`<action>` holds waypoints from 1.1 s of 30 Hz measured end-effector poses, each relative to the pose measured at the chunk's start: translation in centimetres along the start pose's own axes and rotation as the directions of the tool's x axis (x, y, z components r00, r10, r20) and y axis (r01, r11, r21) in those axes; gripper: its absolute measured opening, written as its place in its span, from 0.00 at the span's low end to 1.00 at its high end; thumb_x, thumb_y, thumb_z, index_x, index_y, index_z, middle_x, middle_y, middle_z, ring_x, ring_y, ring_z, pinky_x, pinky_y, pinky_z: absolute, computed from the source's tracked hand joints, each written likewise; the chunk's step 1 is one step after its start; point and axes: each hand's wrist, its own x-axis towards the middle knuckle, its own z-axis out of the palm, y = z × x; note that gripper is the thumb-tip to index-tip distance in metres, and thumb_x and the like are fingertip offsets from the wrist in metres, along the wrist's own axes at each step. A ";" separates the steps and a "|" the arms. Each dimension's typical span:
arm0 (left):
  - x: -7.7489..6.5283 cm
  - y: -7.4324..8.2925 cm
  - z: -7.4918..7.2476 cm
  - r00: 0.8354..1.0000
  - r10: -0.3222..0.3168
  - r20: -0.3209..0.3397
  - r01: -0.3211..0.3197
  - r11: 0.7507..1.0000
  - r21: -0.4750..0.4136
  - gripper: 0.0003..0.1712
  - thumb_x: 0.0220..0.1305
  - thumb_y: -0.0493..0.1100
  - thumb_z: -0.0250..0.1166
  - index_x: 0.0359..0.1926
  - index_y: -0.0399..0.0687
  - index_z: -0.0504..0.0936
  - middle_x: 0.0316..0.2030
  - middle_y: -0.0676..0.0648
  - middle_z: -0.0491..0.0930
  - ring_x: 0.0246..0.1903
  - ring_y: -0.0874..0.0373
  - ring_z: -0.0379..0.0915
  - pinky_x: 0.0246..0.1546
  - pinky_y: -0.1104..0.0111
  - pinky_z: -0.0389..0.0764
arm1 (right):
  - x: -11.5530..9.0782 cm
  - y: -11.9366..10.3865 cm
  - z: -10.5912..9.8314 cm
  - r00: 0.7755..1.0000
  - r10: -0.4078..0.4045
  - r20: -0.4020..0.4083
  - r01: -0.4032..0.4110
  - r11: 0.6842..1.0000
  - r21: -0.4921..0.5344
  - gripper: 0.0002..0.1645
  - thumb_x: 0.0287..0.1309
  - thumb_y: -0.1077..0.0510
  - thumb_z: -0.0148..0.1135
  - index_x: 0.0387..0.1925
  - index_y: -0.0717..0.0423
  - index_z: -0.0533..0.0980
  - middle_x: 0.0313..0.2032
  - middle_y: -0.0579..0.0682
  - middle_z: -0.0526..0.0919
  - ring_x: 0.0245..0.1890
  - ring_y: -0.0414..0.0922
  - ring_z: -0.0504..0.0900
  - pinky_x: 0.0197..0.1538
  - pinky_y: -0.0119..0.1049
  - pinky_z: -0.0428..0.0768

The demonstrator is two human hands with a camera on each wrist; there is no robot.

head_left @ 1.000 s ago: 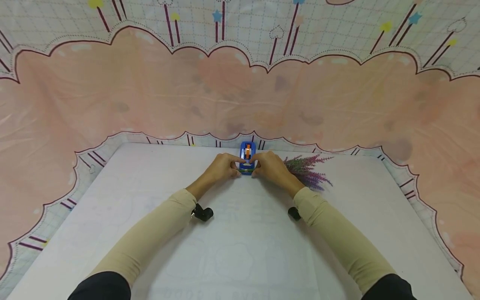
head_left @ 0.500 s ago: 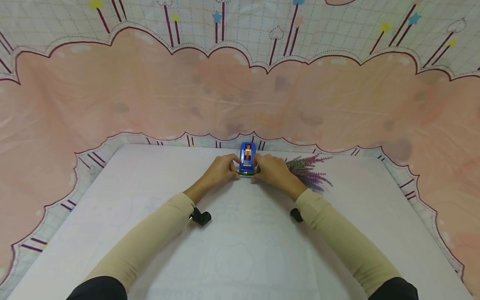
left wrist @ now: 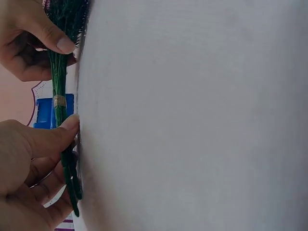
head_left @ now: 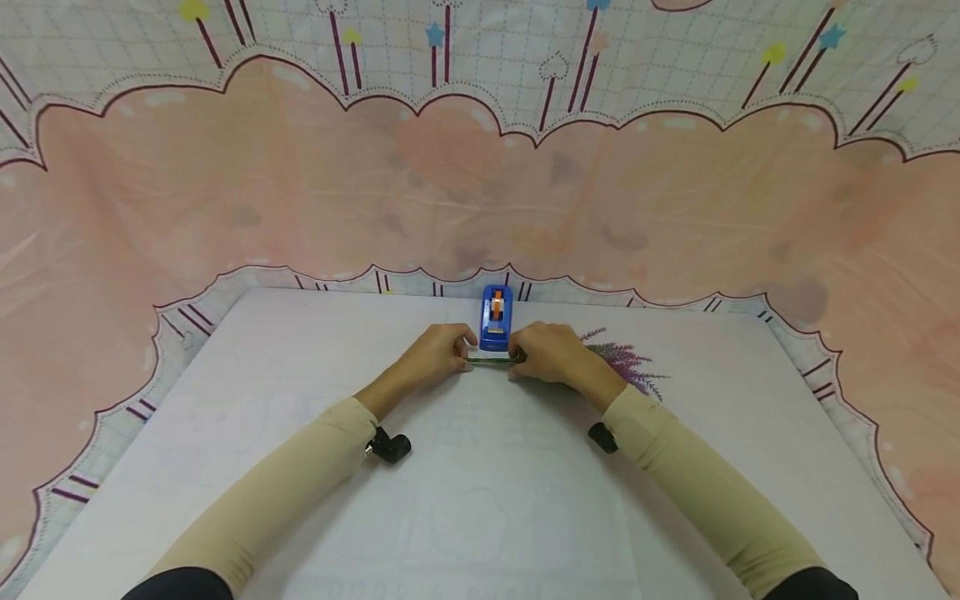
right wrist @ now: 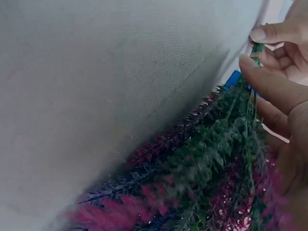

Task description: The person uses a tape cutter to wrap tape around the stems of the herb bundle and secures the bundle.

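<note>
A bunch of artificial flowers (head_left: 626,360) lies crosswise between both hands, its pink and purple heads pointing right. My left hand (head_left: 431,352) pinches the lower green stems (left wrist: 70,178) between thumb and fingers. Nearer the flower heads, my right hand (head_left: 551,354) grips the same stems. A brownish band of tape (left wrist: 59,100) circles the stems between the two hands. Just beyond them stands a blue tape dispenser (head_left: 487,332) with an orange hub, partly hidden behind the stems in the left wrist view.
The white tabletop (head_left: 465,483) reaches from the forearms to the dispenser near its far edge. A patterned pink cloth (head_left: 360,192) hangs behind and shows around the table's sides. Black wrist cameras (head_left: 392,446) sit below each cuff.
Both hands have drawn the flower stems back from the dispenser, toward the body, and spread slightly apart. The flower heads shifted nearer with them, while the dispenser stayed in place.
</note>
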 end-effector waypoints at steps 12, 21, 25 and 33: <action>-0.3 0.0 -0.3 0.998 0.020 0.059 -0.021 1.000 0.020 0.20 0.55 0.34 0.76 0.50 0.37 0.84 0.37 0.45 0.84 0.40 0.54 0.80 0.48 0.61 0.81 | -0.6 -0.4 -0.4 0.999 -0.033 0.013 0.034 0.994 -0.100 0.26 0.55 0.41 0.75 0.50 0.51 0.85 0.44 0.46 0.86 0.41 0.43 0.82 0.45 0.44 0.83; -0.5 -0.1 -0.6 0.998 0.023 0.051 -0.025 0.999 0.038 0.20 0.56 0.36 0.76 0.50 0.38 0.84 0.41 0.45 0.84 0.44 0.53 0.80 0.52 0.60 0.80 | -1.5 -0.4 -1.2 0.997 -0.069 -0.044 0.059 0.979 -0.196 0.27 0.55 0.42 0.76 0.51 0.52 0.84 0.44 0.48 0.86 0.43 0.48 0.84 0.44 0.45 0.83; -0.9 -0.1 -1.0 0.998 0.020 0.052 -0.021 0.999 0.030 0.21 0.57 0.37 0.76 0.51 0.36 0.84 0.43 0.43 0.84 0.46 0.51 0.79 0.53 0.58 0.79 | -2.0 -0.3 -1.5 0.995 -0.081 -0.063 0.068 0.980 -0.189 0.27 0.56 0.42 0.75 0.52 0.53 0.84 0.45 0.49 0.86 0.44 0.49 0.84 0.46 0.46 0.83; -2.4 -0.9 -2.7 1.000 -0.005 0.015 0.005 1.000 0.021 0.30 0.59 0.39 0.74 0.62 0.34 0.77 0.50 0.39 0.81 0.52 0.46 0.77 0.58 0.54 0.77 | -3.9 0.0 -2.4 0.989 -0.096 -0.112 0.082 0.988 -0.128 0.24 0.64 0.45 0.69 0.55 0.55 0.83 0.48 0.51 0.86 0.48 0.49 0.85 0.50 0.47 0.84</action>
